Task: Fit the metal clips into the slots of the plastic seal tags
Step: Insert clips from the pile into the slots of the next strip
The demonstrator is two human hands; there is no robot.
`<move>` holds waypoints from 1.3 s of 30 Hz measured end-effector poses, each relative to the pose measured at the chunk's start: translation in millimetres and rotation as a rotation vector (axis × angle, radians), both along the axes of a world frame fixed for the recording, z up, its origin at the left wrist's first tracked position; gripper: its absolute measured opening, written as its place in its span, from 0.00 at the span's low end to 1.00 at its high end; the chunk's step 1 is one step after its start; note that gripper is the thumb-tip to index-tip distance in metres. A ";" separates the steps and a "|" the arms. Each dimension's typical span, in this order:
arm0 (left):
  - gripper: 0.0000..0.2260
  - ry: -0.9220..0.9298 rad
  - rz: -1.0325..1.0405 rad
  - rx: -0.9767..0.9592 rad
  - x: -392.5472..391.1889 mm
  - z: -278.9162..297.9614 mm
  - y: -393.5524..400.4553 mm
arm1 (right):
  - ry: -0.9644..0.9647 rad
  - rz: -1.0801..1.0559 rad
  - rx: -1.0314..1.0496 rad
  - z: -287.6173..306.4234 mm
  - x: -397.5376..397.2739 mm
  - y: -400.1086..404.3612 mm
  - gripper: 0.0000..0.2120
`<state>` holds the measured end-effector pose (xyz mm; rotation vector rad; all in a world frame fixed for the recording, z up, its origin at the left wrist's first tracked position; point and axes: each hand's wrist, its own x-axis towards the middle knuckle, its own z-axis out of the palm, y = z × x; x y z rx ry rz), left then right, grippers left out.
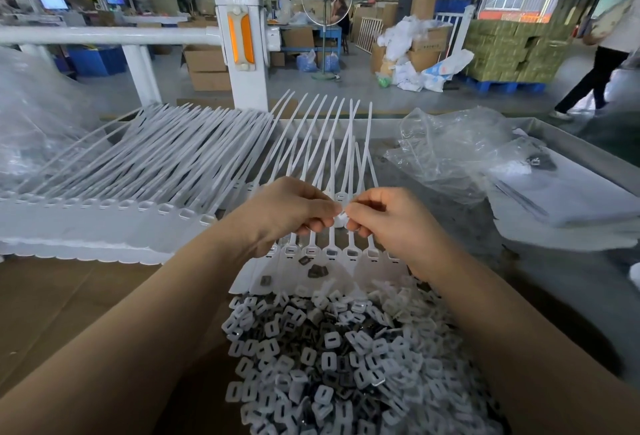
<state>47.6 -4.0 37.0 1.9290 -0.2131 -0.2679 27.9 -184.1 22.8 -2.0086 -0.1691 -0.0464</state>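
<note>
Nearest to the camera lies a big heap of small parts (346,365), white plastic squares with a slot mixed with dark metal clips, spread on the brown cardboard (69,313) that covers the tabletop. Just behind the heap is a strip of joined white seal tags (332,258), their flat heads toward the person and their long thin tails pointing away. Some slots in this strip look dark, others are pale. Three loose metal clips (317,270) lie on the tag heads.

Both hands are raised above this strip and meet in the middle. The left hand (287,213) has its fingers curled, and the fingertips pinch a small white piece (341,216). The right hand (384,218) also has curled fingers, and its thumb and forefinger pinch the same piece from the other side. Whether a clip sits inside the piece, I cannot tell.

On the left, a longer row of seal tags (138,171) lies on the tabletop. On the right is a crumpled clear plastic bag (450,147).
</note>
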 end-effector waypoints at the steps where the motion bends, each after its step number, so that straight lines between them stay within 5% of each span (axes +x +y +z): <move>1: 0.06 -0.005 -0.008 0.013 0.0 -0.4 -0.2 | -0.002 0.007 -0.010 0.2 -0.3 0.3 0.05; 16: 0.06 -0.061 -0.175 0.551 -5.2 -3.3 -8.5 | 0.132 0.035 -0.141 -3.9 2.9 -2.4 0.04; 39: 0.08 -0.043 -0.251 0.597 1.3 -4.1 -5.4 | 0.145 0.038 -0.134 -4.4 3.4 -1.0 0.04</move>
